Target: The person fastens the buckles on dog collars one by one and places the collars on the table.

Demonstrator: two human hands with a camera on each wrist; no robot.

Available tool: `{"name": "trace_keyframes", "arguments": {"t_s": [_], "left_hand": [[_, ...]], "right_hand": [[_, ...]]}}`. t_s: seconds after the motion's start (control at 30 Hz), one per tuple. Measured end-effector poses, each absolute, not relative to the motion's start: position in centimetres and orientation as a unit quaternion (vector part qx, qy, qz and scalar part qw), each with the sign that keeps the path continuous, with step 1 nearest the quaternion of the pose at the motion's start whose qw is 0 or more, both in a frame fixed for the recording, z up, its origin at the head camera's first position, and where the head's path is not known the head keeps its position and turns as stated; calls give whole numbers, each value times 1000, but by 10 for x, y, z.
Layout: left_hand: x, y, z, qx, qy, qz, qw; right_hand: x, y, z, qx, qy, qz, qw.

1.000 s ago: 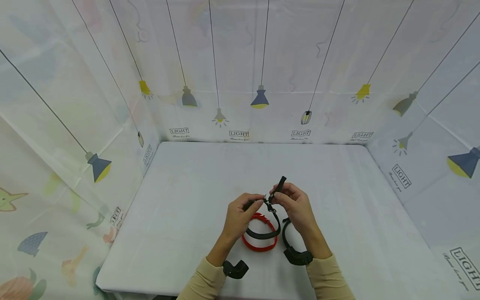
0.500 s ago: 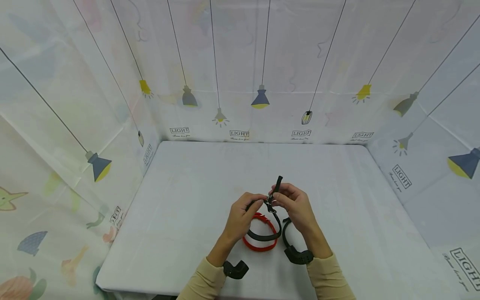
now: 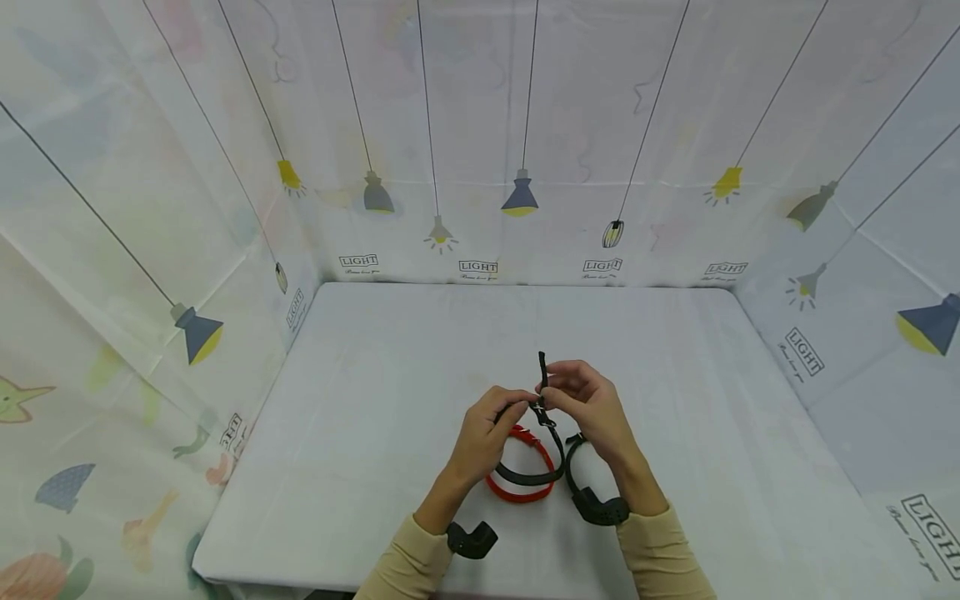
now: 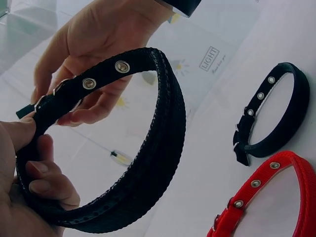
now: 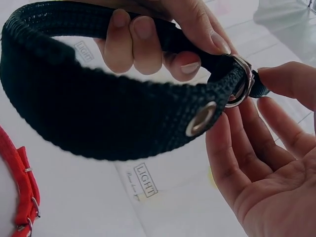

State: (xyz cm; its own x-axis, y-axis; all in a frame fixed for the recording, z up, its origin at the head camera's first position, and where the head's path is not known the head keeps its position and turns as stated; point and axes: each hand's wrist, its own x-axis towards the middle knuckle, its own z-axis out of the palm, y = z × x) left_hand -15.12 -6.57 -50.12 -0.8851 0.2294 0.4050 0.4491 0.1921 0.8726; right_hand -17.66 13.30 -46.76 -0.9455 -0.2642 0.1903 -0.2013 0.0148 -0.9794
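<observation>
A black collar (image 3: 531,479) with metal eyelets is held up as a loop between both hands, over the table. My left hand (image 3: 478,435) grips its band beside the buckle, thumb on one side and fingers curled behind. At the metal buckle (image 5: 242,81), my right hand (image 3: 598,410) pinches the narrow strap end between thumb and fingers. That strap end passes by the buckle, and its tip (image 3: 542,360) points up past the fingers. In the left wrist view, two eyelets of the black collar (image 4: 165,143) show along the upper band.
A red collar (image 3: 522,498) lies fastened on the white table (image 3: 375,375), below the held loop. To its right rests a second black collar (image 4: 298,106), next to the right wrist. Printed curtains (image 3: 465,100) enclose the back and sides.
The strap tip has swung from leaning right to standing nearly upright. My right hand has shifted slightly up and in towards the buckle, while my left hand keeps nearly the same place.
</observation>
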Motion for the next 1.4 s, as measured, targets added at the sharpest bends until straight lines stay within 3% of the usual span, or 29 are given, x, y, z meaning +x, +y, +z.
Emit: {"name": "trace_keyframes", "arguments": {"t_s": [0.5, 0.7, 0.97, 1.4], "left_hand": [[-147, -63, -492, -176, -752, -630, 83], [-150, -65, -499, -133, -733, -665, 51], [-150, -66, -500, -121, -693, -709, 53], [-155, -71, -502, -83, -649, -756, -7]], "right_hand": [[-173, 125, -459, -194, 783, -591, -1], [-172, 123, -460, -194, 779, -596, 12], [-172, 122, -464, -193, 782, -592, 18], [-167, 119, -463, -203, 727, -655, -21]]}}
